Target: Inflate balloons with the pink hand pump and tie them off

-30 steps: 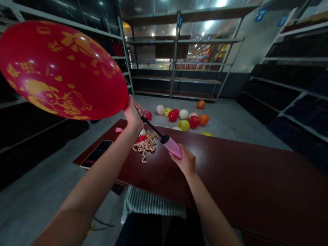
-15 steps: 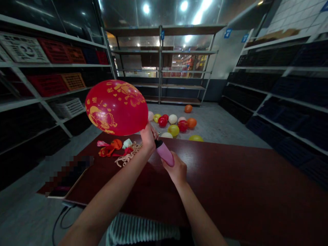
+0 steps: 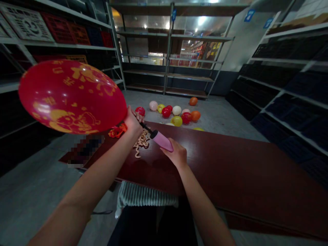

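A big red balloon (image 3: pixel 71 97) with yellow print floats at the left, above the dark red table (image 3: pixel 230 167). My left hand (image 3: pixel 133 122) is closed round its neck, where the black nozzle of a pink hand pump (image 3: pixel 161 139) goes in. Around the pump's pink barrel my right hand (image 3: pixel 175 154) is closed, just above the tabletop. Under both hands lies a heap of pale uninflated balloons (image 3: pixel 140 141), with some red and orange ones (image 3: pixel 118 131) beside it.
Several inflated balloons (image 3: pixel 176 114) in red, yellow, orange and white lie on the grey floor beyond the table. Metal shelving lines the left, back and right walls. A flat blurred object (image 3: pixel 85 150) lies at the table's left end. A striped cloth (image 3: pixel 146 196) hangs at the near edge.
The pump's rod has slid out again after being pushed in half a second ago. The balloon looks larger and nearer, and the view has swung.
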A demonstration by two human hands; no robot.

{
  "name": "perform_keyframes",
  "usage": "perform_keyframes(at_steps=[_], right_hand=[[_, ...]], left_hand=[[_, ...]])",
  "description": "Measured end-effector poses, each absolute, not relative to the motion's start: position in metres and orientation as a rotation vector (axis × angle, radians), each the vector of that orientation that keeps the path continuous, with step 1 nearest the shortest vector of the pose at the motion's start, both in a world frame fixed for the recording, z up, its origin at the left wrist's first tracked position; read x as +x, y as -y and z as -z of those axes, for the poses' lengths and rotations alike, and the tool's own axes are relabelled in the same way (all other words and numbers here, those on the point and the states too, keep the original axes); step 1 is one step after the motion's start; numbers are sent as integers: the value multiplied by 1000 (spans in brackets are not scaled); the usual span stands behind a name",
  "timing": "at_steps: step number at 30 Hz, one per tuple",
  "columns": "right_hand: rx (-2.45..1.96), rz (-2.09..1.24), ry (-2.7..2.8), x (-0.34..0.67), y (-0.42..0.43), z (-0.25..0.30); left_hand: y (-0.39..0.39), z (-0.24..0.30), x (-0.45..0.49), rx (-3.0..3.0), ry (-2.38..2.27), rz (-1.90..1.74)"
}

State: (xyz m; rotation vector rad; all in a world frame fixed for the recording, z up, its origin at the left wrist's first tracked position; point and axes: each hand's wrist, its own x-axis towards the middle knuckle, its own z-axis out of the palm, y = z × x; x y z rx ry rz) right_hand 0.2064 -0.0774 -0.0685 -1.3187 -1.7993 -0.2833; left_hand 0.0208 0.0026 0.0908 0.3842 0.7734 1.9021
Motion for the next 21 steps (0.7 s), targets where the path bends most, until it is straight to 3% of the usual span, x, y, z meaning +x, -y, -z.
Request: perform_keyframes(at_steps=[11, 21], right_hand=[[-1282, 286, 1883, 202, 81, 67], [-1348, 253, 1768, 211, 79, 66]], left_hand=[[-2, -137, -53, 371, -899, -1907], [-17, -139, 4, 518, -982, -1869]])
